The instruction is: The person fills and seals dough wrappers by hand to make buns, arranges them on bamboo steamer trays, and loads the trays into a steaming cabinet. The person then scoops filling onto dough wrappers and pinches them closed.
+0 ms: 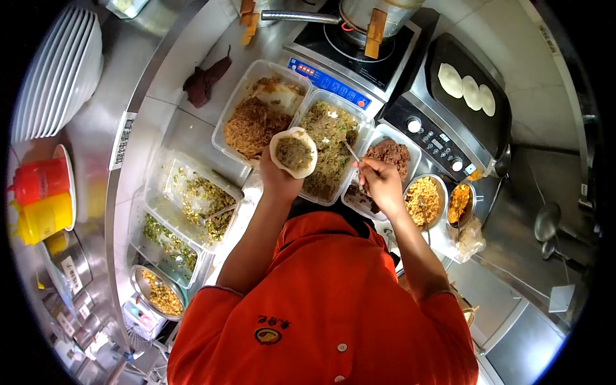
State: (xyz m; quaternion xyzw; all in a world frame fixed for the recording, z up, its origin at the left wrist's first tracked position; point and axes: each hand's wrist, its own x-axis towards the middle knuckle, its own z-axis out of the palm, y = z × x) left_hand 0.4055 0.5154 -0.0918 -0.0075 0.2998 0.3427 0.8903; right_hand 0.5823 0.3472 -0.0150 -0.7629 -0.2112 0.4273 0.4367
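Observation:
My left hand (277, 178) is closed round the underside of a pale round dough wrapper (299, 172), cupped upward with a greenish-brown chopped filling (293, 153) in it. In my right hand (382, 184) is a metal spoon (350, 150), its tip down in the greenish filling (328, 128) of the middle plastic tub. Left of that tub, another holds brown shredded filling (253, 131). A smaller tub with dark reddish-brown filling (390, 158) lies by my right hand, which partly hides it.
Bowls of yellow crumbly filling (423, 200) and orange filling (459, 202) stand at right. Three pale dough rounds (471, 94) lie on a black griddle (484, 131). A pot (359, 18) stands on the induction cooker (327, 83). Stacked white plates (61, 77) stand at far left.

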